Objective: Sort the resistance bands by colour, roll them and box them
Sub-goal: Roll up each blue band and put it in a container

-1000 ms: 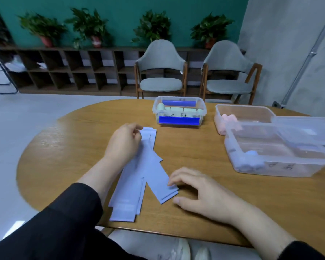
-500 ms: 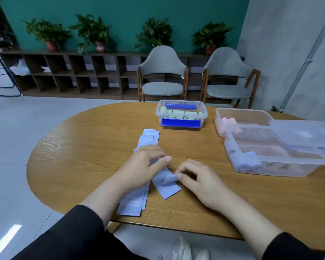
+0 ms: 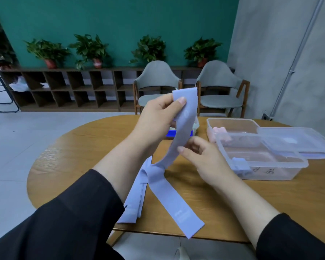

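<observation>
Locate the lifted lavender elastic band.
Head view, centre: lavender elastic band hangs above the wooden table, pinched by left hand and right hand.

Both arms reach forward in black sleeves, forearms bare. The left hand point(image 3: 157, 117) is raised, thumb pressed against curled fingers, pinching the top of a lilac band point(image 3: 184, 117). The right hand point(image 3: 201, 158) sits lower and just beside it, palm turned inward, thumb and fingers loosely curled round the same band further down, wrists close together
</observation>
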A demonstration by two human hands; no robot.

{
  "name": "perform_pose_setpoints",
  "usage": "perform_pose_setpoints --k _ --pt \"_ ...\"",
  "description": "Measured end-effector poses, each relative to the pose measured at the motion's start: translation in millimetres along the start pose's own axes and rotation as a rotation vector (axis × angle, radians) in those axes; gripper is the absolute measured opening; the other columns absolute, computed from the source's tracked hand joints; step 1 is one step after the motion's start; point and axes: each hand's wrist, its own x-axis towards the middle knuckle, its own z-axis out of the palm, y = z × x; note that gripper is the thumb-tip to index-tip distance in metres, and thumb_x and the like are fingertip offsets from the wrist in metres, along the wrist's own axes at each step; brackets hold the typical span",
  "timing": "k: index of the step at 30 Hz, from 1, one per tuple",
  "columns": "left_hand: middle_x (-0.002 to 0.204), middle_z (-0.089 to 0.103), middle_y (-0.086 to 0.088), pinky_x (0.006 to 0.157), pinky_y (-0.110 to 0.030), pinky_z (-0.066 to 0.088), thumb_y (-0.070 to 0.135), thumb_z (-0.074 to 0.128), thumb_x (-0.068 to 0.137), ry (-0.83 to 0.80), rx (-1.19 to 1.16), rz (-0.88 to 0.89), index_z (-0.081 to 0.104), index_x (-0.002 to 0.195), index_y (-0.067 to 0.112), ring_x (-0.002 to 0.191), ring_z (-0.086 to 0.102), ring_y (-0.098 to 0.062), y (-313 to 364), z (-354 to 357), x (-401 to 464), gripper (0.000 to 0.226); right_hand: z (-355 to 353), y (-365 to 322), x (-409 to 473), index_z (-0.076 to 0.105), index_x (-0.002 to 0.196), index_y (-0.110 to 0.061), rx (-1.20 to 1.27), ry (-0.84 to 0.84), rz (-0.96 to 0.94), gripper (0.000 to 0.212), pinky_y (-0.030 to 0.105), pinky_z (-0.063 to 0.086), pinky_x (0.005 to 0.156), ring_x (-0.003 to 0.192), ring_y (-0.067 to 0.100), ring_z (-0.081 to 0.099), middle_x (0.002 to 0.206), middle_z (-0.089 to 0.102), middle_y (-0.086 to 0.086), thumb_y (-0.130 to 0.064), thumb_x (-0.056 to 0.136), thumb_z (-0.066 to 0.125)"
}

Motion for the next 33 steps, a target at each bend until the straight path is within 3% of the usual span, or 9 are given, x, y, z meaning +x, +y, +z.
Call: perform_pose_setpoints --k 4,10,13,15,18,21,25,29,33 --pt "0.104 0.067 -0.029 0.081 -0.045 0.049 0.025 0.053 0.105 0.020 -0.195 -0.044 0.065 0.113 -0.006 0.088 0.061 -0.027 11.4 4.1 16.6 0.035 -6.6 -6.3 -17.1 0.066 0.090 -0.010 0.102 -0.007 0.095 0.012 0.016 0.048 0.066 0.065 0.000 0.060 0.065 0.065 -0.014 -0.014 0.100 0.060" --pt "0.110 0.074 -0.019 0.089 -0.044 0.053 0.028 0.050 0.106 0.023 -0.354 -0.213 0.068 0.116 -0.001 0.101 0.068 -0.036 -14.8 8.5 50.8 0.035 -25.0 -14.0 -18.1 0.070 0.093 -0.008 0.201 0.139 0.207 0.014 0.027 0.052 0.059 0.066 0.016 0.068 0.079 0.074 0.007 -0.021 0.097 0.065" --pt "0.098 0.070 -0.006 0.070 -0.022 0.051 0.029 0.062 0.100 0.066 0.144 -0.343 0.067 0.111 0.007 0.090 0.063 -0.023 -62.7 12.1 57.7 0.026 -29.8 25.4 -17.4 0.069 0.107 -0.014 -0.208 0.126 0.356 0.018 0.037 0.056 0.081 0.085 0.023 0.070 0.091 0.075 0.005 -0.027 0.094 0.069" --pt "0.091 0.064 0.000 0.059 -0.013 0.040 0.026 0.067 0.096 0.094 0.488 -0.346 0.064 0.106 0.016 0.084 0.058 -0.018 -99.1 14.6 41.2 0.014 -28.4 53.9 -29.5 0.061 0.131 -0.014 -0.574 0.054 0.403 0.042 0.030 0.047 0.094 0.110 0.019 0.062 0.116 0.067 -0.003 -0.032 0.093 0.070" --pt "0.075 0.063 0.002 0.064 -0.029 0.041 0.024 0.061 0.098 -0.043 0.596 -0.252 0.059 0.077 0.019 0.075 0.056 -0.017 -140.1 28.1 -4.8 0.022 -25.9 72.9 -51.4 0.055 0.140 -0.023 -0.665 0.031 0.247 0.048 0.006 0.028 0.090 0.127 0.007 0.048 0.127 0.051 -0.020 -0.033 0.094 0.067" --pt "0.090 0.067 0.000 0.078 -0.035 0.046 0.031 0.058 0.099 -0.169 0.878 -0.102 0.069 0.089 0.018 0.091 0.059 -0.022 -167.4 39.6 -38.0 0.020 -28.7 83.6 -58.8 0.060 0.134 -0.027 -0.679 0.010 0.180 0.040 0.005 0.028 0.094 0.124 -0.002 0.048 0.128 0.049 -0.028 -0.037 0.095 0.065" --pt "0.116 0.067 -0.001 0.093 -0.038 0.047 0.028 0.056 0.101 -0.280 0.828 -0.019 0.071 0.117 0.016 0.109 0.060 -0.022 -170.4 40.6 -42.2 0.025 -30.9 85.5 -61.3 0.063 0.133 -0.028 -0.671 -0.075 0.139 0.038 0.002 0.023 0.102 0.129 -0.009 0.042 0.141 0.049 -0.025 -0.040 0.097 0.061" --pt "0.123 0.068 0.001 0.102 -0.039 0.043 0.024 0.054 0.102 -0.335 0.813 0.068 0.070 0.120 0.014 0.115 0.059 -0.018 -165.8 42.6 -43.3 0.025 -33.0 88.0 -65.0 0.062 0.133 -0.033 -0.720 -0.143 0.149 0.037 0.023 0.028 0.116 0.138 -0.002 0.037 0.149 0.041 -0.029 -0.046 0.099 0.054" --pt "0.118 0.067 0.006 0.098 -0.038 0.046 0.025 0.060 0.099 -0.237 0.742 0.099 0.071 0.115 0.018 0.110 0.059 -0.013 -168.5 37.6 -50.5 0.020 -40.7 76.3 -76.2 0.067 0.107 -0.033 -0.550 -0.114 -0.002 0.012 0.030 0.043 0.102 0.124 0.005 0.053 0.127 0.056 -0.025 -0.036 0.099 0.059"
